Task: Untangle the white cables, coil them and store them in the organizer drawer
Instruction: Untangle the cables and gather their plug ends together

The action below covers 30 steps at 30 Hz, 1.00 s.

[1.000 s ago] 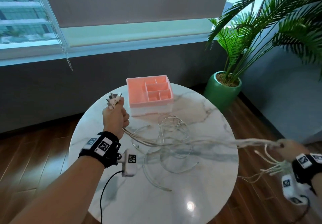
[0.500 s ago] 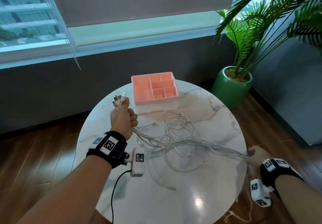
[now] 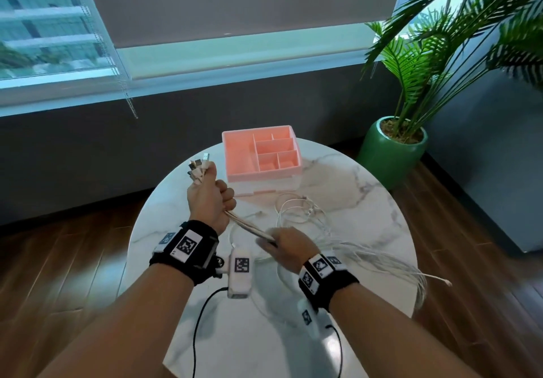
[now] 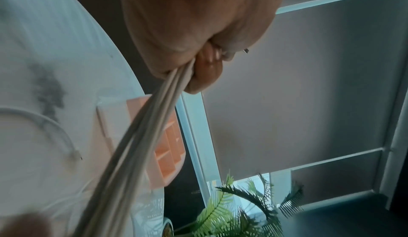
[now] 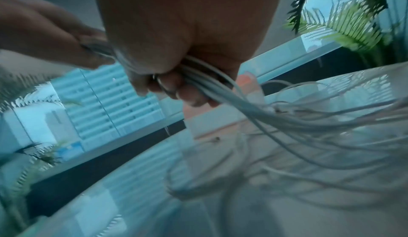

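My left hand (image 3: 210, 198) is raised over the round marble table (image 3: 367, 189) in a fist round a bundle of white cables (image 3: 249, 228), whose USB plugs (image 3: 198, 167) stick out above the fist. The same bundle (image 4: 141, 144) runs down from my left hand (image 4: 194, 36) in the left wrist view. Just below and to the right, my right hand (image 3: 286, 245) grips that bundle; its fingers (image 5: 176, 89) curl round the cables (image 5: 232, 99). Loose cable loops (image 3: 296, 210) lie on the table, and strands (image 3: 411, 275) trail off its right edge. The pink organizer (image 3: 261, 153) stands at the table's far side.
A potted palm in a green pot (image 3: 390, 154) stands on the wooden floor right of the table. A grey wall and a window with blinds lie behind. Black leads (image 3: 199, 327) hang from both wrist cameras over the table's near part.
My right hand has come in from far right beyond the table edge to grip the bundle close under my left hand. The left hand has stayed raised, holding the plug ends.
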Tool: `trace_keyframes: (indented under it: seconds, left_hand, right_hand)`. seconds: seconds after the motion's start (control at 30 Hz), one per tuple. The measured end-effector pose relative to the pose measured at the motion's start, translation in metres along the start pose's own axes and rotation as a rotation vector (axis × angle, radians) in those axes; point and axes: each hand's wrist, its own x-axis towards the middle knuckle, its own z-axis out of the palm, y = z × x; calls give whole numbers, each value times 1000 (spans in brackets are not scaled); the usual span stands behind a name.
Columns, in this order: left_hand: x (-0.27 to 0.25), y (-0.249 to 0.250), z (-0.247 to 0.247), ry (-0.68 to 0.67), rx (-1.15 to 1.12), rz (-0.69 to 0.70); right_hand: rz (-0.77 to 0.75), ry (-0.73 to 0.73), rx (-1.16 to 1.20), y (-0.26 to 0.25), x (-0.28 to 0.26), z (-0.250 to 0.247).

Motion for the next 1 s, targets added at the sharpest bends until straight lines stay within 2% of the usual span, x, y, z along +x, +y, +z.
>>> trace_keyframes:
  seconds: [0.07,0.17,0.27,0.4,0.5,0.57,0.63,0.7,0.77,0.9,0.93,1.0]
  left_hand:
    - [10,11,-15,66,-7,29]
    - [25,24,-41,175,-10,37]
    - [28,16,-51,191,25,1]
    - [21,-17,-50,95,103,-71]
    - [19,-35,-50,-14,95,-143]
    - [18,-45,-46,-83,110,-167]
    - [19,-48,-43,-115,129,-168]
    - [25,-43,-46,-94,146,-148]
    - [31,-36,-51,-41,170,-128]
    - [40,-31,-60,44,214,-110]
    - [42,-32,-62,54,219,-110]
    - [44,-34,-65,65,224,-106]
  right_hand:
    - [68,-10,-75,37,-8,5]
    - [226,-101,-147,107,-36,-3]
    - [327,-60,-206,155,-59,-24]
    - [464,95,-190,188,-72,-71]
    - [567,259,-92,198,-80,-106]
    - [609,378,9,199,-76,-114]
    - [640,416,32,201,-67,-109]
    - [634,299,-14,205,-62,-93]
    - [614,65,-71,208,-59,-72]
    - [536,-368,-34,199,-50,-48]
    - [514,-423,-32,194,-43,-49]
    - [472,-415,5,180,-27,-59]
